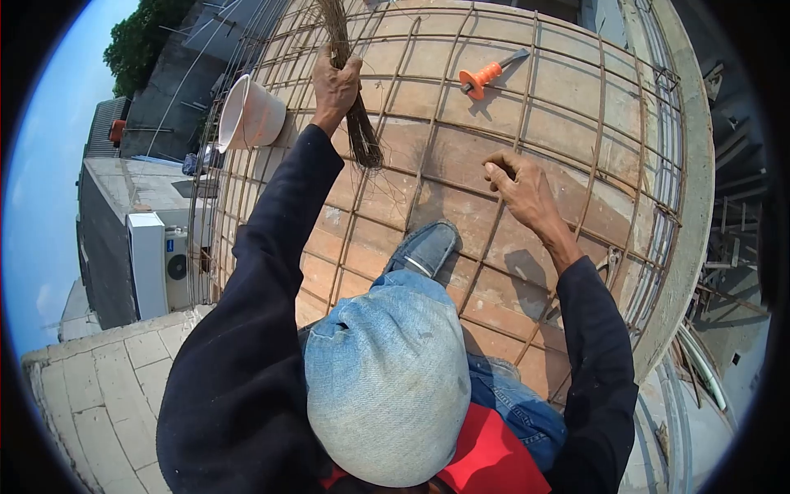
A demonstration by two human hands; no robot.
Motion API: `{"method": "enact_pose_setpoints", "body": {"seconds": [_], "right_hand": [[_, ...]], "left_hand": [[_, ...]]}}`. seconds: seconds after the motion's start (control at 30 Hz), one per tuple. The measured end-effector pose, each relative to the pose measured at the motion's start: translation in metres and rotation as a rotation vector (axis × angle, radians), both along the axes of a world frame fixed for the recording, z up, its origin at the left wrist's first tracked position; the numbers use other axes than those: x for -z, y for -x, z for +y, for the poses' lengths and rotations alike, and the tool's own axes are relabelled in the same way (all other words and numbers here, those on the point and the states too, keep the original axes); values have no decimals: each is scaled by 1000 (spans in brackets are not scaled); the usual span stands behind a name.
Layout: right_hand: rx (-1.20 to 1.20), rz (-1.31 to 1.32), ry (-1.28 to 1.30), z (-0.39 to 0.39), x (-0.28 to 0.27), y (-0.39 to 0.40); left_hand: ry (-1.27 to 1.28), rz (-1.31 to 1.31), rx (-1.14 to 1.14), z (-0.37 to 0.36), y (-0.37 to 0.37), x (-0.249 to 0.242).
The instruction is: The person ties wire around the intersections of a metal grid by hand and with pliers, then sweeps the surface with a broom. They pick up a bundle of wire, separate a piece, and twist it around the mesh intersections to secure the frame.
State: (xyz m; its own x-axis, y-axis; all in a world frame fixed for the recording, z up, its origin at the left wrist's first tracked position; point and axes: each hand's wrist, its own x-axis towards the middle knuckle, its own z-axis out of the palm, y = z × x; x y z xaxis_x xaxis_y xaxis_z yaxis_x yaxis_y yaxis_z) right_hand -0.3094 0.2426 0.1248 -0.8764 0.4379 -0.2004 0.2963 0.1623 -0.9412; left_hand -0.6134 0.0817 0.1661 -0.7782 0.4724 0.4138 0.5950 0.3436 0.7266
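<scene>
My left hand point(336, 86) is wrapped round a bundle of thin binding wire point(362, 136), held upright above the rebar grid point(427, 123). Loose strands stick out at the bundle's lower end. Over the middle of the grid, my right hand point(521, 188) has its fingers curled in towards the thumb. Whether anything small is pinched there I cannot make out. Beyond the right hand lies a chisel point(487, 76) with an orange hand guard and a flat metal blade, resting on the grid. My shoe point(424, 249) stands among the bars.
A whitish bucket point(251, 115) stands at the left side of the grid. Several bars run along a concrete edge point(698, 165) on the right, with a drop beyond it. Low at the left is a block wall point(115, 395); an air-conditioner unit point(175, 263) sits past it.
</scene>
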Motion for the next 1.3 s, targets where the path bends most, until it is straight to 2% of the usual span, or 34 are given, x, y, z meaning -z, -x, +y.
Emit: {"method": "enact_pose_setpoints", "body": {"seconds": [0.07, 0.13, 0.2, 0.27, 0.33, 0.4, 0.47, 0.53, 0.6, 0.63, 0.8, 0.87, 0.93, 1.0, 1.03, 1.1, 1.23, 1.3], "right_hand": [[-86, 66, -42, -6, -2, -3], [-60, 94, -71, -9, -3, -8], [32, 154, 137, -15, 0, -10], [85, 181, 152, -19, -7, -9], [180, 311, 263, -23, -27, -9], [238, 388, 132, -20, -49, -5], [347, 510, 302, -12, -65, -2], [336, 509, 292, 0, -79, -6], [220, 653, 886, 6, -89, -13], [158, 649, 939, 6, -88, -14], [146, 500, 715, -16, -89, -5], [218, 359, 282, -21, -84, 3], [264, 381, 307, -28, -85, 9], [338, 465, 480, -38, -85, 15], [325, 459, 474, -45, -82, 17], [377, 598, 694, -59, -76, 18], [423, 508, 600, -87, -81, 36], [468, 519, 653, -87, -78, 47]], "left_hand": [[-10, 0, 34, 5, -1, -5], [-167, -101, 118, 13, -12, -22], [-311, -168, 156, 28, -25, -51], [-400, -210, 166, 45, -24, -69], [-682, -377, 98, 63, -31, -87], [-765, -389, 116, 74, -36, -94], [-925, -545, 142, 79, -41, -94], [-964, -624, 160, 82, -44, -89], [-1057, -723, 235, 81, -49, -82], [-1069, -758, 174, 82, -52, -78], [-1112, -828, 101, 78, -60, -55], [-1216, -835, 108, 71, -56, -42], [-1252, -818, 66, 65, -55, -39], [-1292, -816, 30, 57, -50, -37], [-1307, -800, 38, 54, -45, -37], [-1329, -778, 17, 48, -38, -36], [-1293, -748, -60, 44, -33, -35], [-1293, -765, -47, 44, -33, -32]]}}
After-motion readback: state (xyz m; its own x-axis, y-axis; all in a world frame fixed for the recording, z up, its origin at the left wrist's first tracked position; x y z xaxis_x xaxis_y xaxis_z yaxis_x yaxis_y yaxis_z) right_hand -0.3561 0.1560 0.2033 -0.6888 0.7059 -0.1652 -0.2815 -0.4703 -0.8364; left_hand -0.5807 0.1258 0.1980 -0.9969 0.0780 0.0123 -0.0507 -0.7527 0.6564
